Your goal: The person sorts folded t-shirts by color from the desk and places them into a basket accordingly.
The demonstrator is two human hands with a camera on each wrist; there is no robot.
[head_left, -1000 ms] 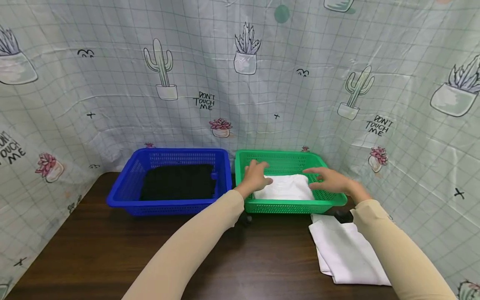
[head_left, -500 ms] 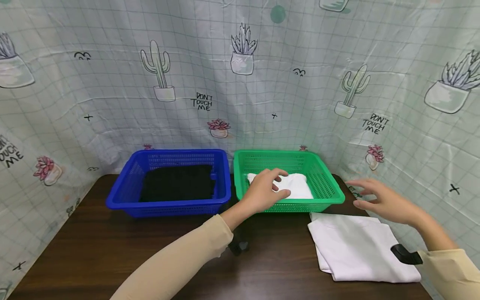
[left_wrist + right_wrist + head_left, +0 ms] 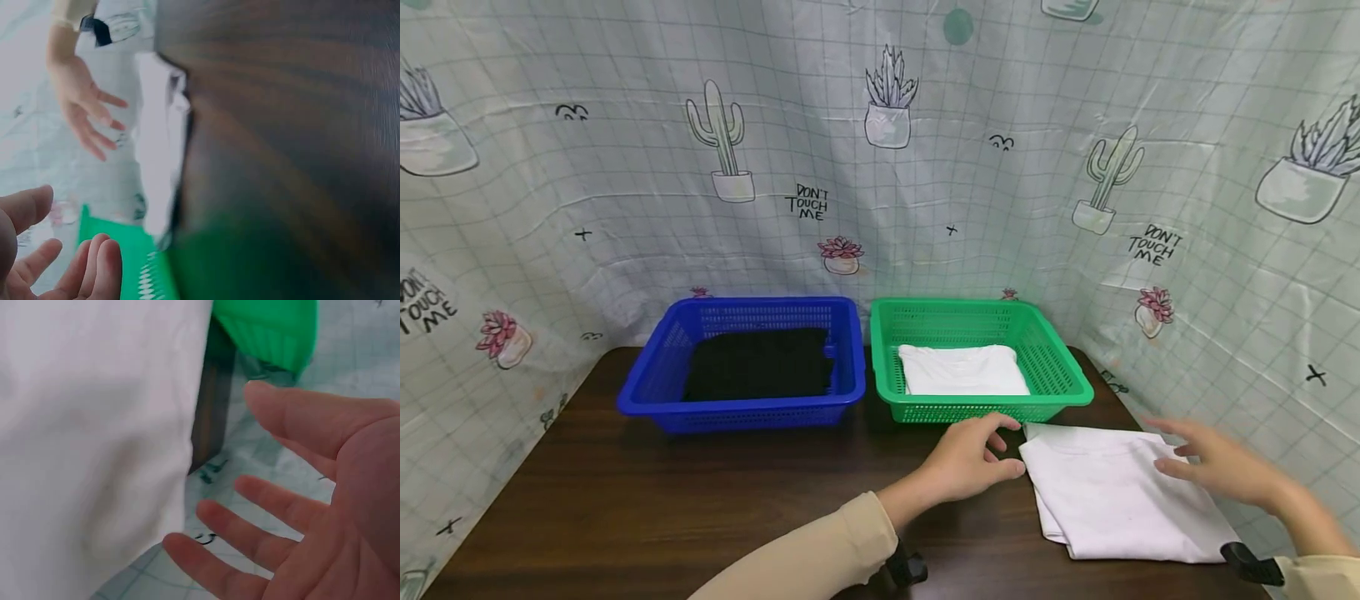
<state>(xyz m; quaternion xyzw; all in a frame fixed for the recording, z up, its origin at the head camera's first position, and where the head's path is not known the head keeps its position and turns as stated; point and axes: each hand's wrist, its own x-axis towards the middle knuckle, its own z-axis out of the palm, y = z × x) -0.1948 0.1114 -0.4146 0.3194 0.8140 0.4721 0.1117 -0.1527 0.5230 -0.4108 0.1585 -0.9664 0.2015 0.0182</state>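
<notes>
A folded white cloth (image 3: 1120, 496), perhaps a garment, lies on the right side of the dark wooden table (image 3: 625, 508). My left hand (image 3: 970, 460) is just left of its upper left corner, fingers loosely bent and holding nothing. On the other side my right hand (image 3: 1225, 467) hovers by the cloth's right edge, empty, with its fingers spread in the right wrist view. Inside the green basket (image 3: 1078, 393) another folded white cloth (image 3: 966, 371) lies flat. The blue basket (image 3: 741, 406) contains folded black cloth (image 3: 758, 364).
Both baskets stand side by side at the back of the table, near a hanging curtain (image 3: 880, 183) printed with potted plants. The curtain also runs along the left and right sides. A black wrist strap piece (image 3: 1251, 564) shows at my right sleeve.
Both hands have left the green basket and moved toward the viewer and right, to either side of the folded white cloth on the table. The cloth in the basket stays there.
</notes>
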